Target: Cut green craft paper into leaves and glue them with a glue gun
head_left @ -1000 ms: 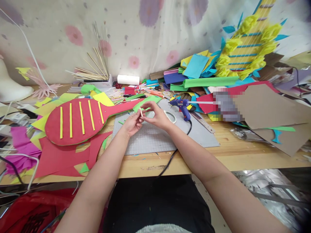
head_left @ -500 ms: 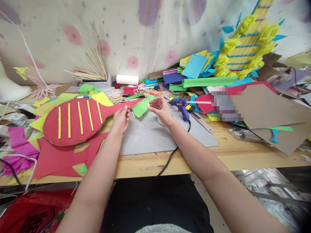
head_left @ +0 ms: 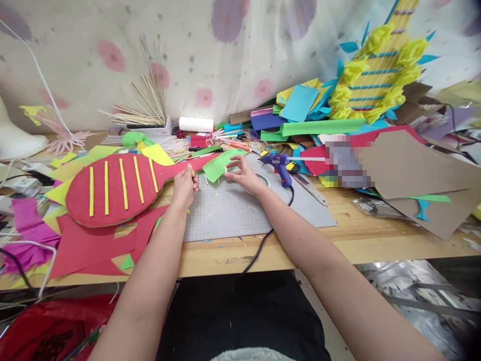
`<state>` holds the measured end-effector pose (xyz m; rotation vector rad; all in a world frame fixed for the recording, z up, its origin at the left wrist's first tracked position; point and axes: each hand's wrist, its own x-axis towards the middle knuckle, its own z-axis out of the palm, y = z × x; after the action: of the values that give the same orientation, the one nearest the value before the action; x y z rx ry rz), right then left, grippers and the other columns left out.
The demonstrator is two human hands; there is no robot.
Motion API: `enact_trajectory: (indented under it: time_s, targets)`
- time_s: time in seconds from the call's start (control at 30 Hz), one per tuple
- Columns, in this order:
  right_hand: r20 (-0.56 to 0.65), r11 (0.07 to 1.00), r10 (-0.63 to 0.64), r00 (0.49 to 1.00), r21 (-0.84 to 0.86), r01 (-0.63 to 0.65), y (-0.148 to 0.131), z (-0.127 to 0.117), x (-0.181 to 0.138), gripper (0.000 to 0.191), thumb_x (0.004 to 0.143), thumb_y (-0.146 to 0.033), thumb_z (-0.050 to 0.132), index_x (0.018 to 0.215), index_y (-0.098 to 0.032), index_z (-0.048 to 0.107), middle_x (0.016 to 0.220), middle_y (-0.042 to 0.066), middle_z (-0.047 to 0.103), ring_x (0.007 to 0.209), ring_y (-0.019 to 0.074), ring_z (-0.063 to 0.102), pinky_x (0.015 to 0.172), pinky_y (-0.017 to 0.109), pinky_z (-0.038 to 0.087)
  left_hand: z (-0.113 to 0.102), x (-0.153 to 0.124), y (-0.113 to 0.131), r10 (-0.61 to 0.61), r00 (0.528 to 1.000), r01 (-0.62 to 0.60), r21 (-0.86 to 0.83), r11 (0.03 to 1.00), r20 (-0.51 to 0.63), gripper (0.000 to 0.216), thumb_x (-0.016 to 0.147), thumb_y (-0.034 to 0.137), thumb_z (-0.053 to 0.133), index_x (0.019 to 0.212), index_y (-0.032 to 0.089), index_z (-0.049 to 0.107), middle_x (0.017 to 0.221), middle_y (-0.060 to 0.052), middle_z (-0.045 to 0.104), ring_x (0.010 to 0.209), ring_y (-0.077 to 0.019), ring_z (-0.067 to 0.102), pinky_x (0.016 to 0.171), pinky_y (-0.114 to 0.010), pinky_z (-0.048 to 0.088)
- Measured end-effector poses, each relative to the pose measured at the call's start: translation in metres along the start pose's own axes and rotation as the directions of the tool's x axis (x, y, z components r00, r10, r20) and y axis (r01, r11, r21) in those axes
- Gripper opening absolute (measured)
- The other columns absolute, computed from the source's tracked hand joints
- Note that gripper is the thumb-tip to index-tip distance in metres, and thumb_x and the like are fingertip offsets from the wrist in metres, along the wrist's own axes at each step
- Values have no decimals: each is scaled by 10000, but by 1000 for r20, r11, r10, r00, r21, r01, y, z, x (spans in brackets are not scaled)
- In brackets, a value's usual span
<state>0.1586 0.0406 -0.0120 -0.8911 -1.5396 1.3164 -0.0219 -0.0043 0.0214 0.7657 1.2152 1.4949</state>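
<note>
My left hand (head_left: 186, 185) is closed beside the neck of a red, lute-shaped paper cutout; whatever it may hold is hidden in the fingers. Between thumb and fingertips, my right hand (head_left: 242, 174) pinches a short, pale stick piece (head_left: 226, 170) over the grey cutting mat (head_left: 225, 215). The red cutout (head_left: 98, 188) lies to the left with several yellow strips across its body. A green paper piece (head_left: 216, 168) rests between the hands. Partly behind my right wrist is a roll of tape (head_left: 265, 179).
A purple glue gun (head_left: 280, 165) lies right of my right hand, its black cord (head_left: 259, 253) running over the table's front edge. Near it is a metal ruler (head_left: 311, 189). Bamboo sticks (head_left: 135, 118) stand at the back, and a yellow-flowered paper instrument (head_left: 376, 77) leans at right.
My right hand has moved slightly left and down with the pale stick piece. My left hand has turned, its fingers curled more tightly inward.
</note>
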Motion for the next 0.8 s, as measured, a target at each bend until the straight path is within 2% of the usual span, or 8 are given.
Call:
enact_trajectory:
  time_s: [0.1, 0.23, 0.3, 0.4, 0.57, 0.67, 0.73, 0.8]
  targets:
    - [-28, 1000, 28, 999, 11, -28, 4, 4, 5, 615, 596, -406, 714, 1049, -255, 325, 1020, 14, 517, 686, 104, 606, 712, 367, 547, -2, 3, -2, 10, 1000, -10, -13, 1000, 19, 360, 862, 315, 469, 548, 167, 375, 445, 67, 360, 327, -20, 290, 342, -154, 228]
    - [-67, 1000, 22, 997, -15, -23, 9, 5, 12, 607, 584, -376, 725, 1029, -244, 332, 933, 8, 542, 783, 142, 613, 803, 403, 522, -2, 5, -3, -7, 1000, 8, -41, 999, 17, 226, 820, 124, 479, 602, 152, 427, 523, 58, 421, 396, -21, 370, 386, -138, 283]
    - [-64, 1000, -15, 998, 1, 15, 10, 4, 13, 607, 580, -381, 730, 1015, -243, 330, 910, 8, 543, 833, 153, 610, 847, 409, 506, 0, 4, -3, -15, 999, 17, -39, 999, 31, 198, 810, 96, 482, 626, 155, 439, 539, 56, 434, 416, -25, 395, 394, -137, 291]
    - [-73, 990, -137, 988, 25, 139, 6, 4, 10, 602, 597, -422, 726, 1013, -255, 325, 956, 21, 538, 909, 155, 597, 915, 403, 476, 2, 1, -2, -17, 999, 18, -41, 999, 40, 233, 843, 180, 489, 622, 166, 415, 525, 57, 428, 386, -27, 360, 373, -140, 263]
    - [-94, 952, -298, 950, -96, 289, -4, 7, 1, 621, 636, -511, 698, 1076, -280, 326, 1045, 47, 528, 1047, 177, 551, 977, 406, 436, 3, -2, -2, -16, 999, 16, -3, 1000, 43, 389, 845, 372, 506, 548, 177, 350, 419, 71, 343, 321, -26, 300, 330, -146, 214]
    - [-77, 940, -318, 945, -155, 304, -3, 9, -3, 626, 665, -539, 662, 1115, -269, 322, 1076, 64, 519, 1069, 181, 540, 990, 409, 424, 1, -2, -3, -14, 997, 12, 38, 999, 70, 401, 796, 400, 572, 528, 159, 397, 461, 34, 459, 408, -50, 473, 391, -145, 347]
    - [-76, 936, -326, 942, -163, 311, -1, 9, -4, 619, 672, -533, 658, 1117, -260, 326, 1074, 70, 519, 1073, 184, 540, 995, 413, 421, 1, -2, -3, -32, 996, 31, 21, 999, 80, 291, 715, 317, 679, 595, 140, 482, 588, 2, 579, 559, -88, 595, 517, -180, 467]
    - [-80, 935, -329, 941, -167, 313, 2, 9, -4, 604, 669, -512, 670, 1101, -255, 336, 1062, 71, 524, 1070, 186, 545, 995, 418, 423, 1, -2, -2, -102, 984, 104, -9, 995, 144, 219, 663, 257, 725, 695, 133, 547, 709, -26, 644, 675, -131, 647, 629, -252, 526]
